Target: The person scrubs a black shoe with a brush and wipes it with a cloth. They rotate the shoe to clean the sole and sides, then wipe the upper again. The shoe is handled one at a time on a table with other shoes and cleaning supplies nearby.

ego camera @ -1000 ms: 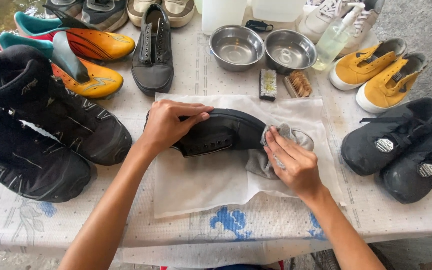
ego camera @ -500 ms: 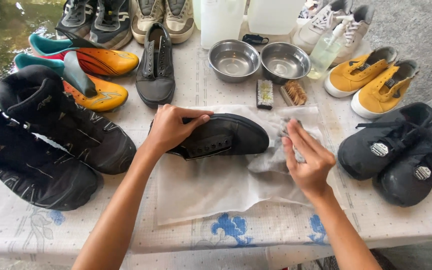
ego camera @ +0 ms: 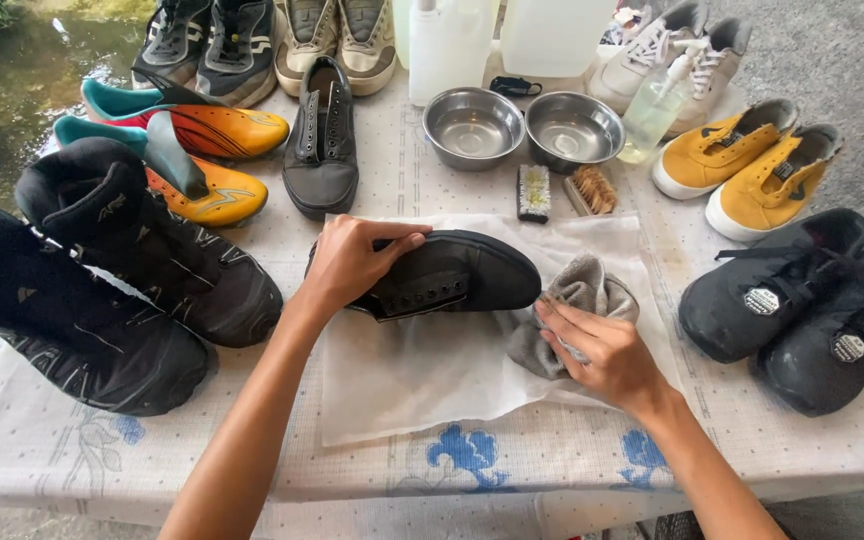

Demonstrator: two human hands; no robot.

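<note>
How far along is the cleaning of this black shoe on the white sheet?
In hand: the left hand steadies the black shoe on its side on the white sheet, while the right hand presses a grey cloth by its toe. Its matching shoe lies untouched behind. Both brushes lie idle.

There is only one view, from a camera on the person's head. It looks steeply down and forward at the surface [ego camera: 472,465], from close above it. Both forearms enter from the bottom edge. The far side of the surface reaches the top edge.
</note>
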